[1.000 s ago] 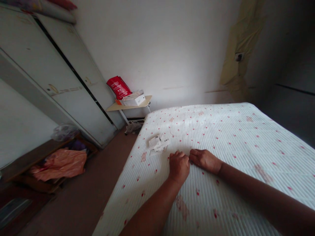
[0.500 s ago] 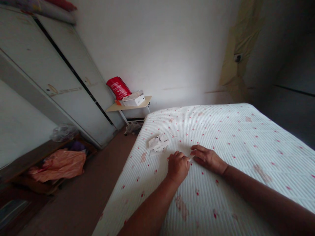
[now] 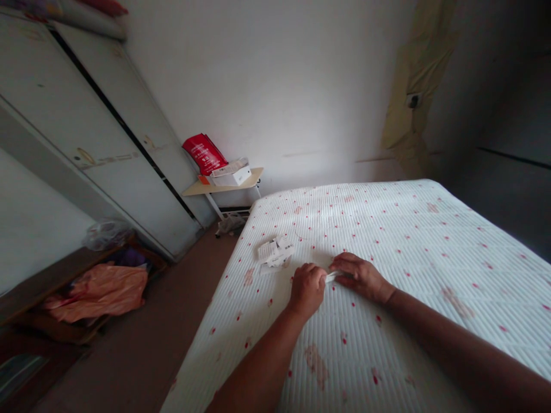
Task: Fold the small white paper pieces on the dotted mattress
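Low over the mattress (image 3: 344,344), a small whitish strip (image 3: 331,277) spans the gap between my two hands; its exact kind is too small to make out. My left hand (image 3: 307,289) is closed around the strip's left end. At the other end, my right hand (image 3: 360,276) is also closed, with its thumb and fingers pinching the strip. Beyond my left hand lies a crumpled, torn piece of white printed packaging (image 3: 275,251) on the mattress.
A small table (image 3: 253,179) by the wall bears a red bag (image 3: 204,155) and a white box (image 3: 235,174). Wardrobe doors (image 3: 103,126) stand at the left. Below them, an orange plastic bag (image 3: 101,291) lies on a low wooden shelf. A wall socket (image 3: 414,101) is at the right.
My left hand has shifted slightly left, and more of the whitish strip shows between my hands. The view has moved a little.
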`<state>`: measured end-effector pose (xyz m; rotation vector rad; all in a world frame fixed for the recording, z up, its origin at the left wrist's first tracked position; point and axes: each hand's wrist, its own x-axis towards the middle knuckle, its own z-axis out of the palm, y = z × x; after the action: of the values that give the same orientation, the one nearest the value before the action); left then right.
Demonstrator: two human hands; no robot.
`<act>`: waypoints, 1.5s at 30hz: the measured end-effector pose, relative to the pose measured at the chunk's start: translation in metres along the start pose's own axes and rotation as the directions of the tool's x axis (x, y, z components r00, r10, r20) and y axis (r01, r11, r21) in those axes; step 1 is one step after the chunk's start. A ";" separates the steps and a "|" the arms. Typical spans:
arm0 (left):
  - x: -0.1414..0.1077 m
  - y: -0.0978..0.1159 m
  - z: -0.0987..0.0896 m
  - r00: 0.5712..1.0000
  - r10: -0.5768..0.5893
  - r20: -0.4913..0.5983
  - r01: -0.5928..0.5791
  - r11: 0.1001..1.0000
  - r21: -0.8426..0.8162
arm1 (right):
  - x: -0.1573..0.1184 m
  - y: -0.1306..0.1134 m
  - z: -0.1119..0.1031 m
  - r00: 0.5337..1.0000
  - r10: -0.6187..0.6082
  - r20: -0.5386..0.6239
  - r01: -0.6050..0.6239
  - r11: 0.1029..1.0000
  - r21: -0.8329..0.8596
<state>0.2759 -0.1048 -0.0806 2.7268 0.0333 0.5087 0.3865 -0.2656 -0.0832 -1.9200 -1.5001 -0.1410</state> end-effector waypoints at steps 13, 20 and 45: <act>0.006 0.002 -0.004 0.996 -0.032 0.083 0.034 0.999 -0.026 | 0.009 -0.007 0.001 0.987 0.147 0.064 -0.154 0.979 0.133; 0.007 0.001 -0.001 0.993 -0.101 0.066 0.108 0.988 -0.113 | 0.009 -0.009 0.001 0.989 0.124 0.082 -0.137 0.975 0.178; 0.016 0.002 -0.005 0.948 -0.247 0.202 0.295 0.921 -0.256 | 0.010 -0.018 -0.001 0.983 0.168 0.074 -0.173 0.982 0.069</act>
<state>0.2893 -0.1037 -0.0697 2.4203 0.2719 0.1871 0.3741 -0.2565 -0.0693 -1.9994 -1.3567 0.0579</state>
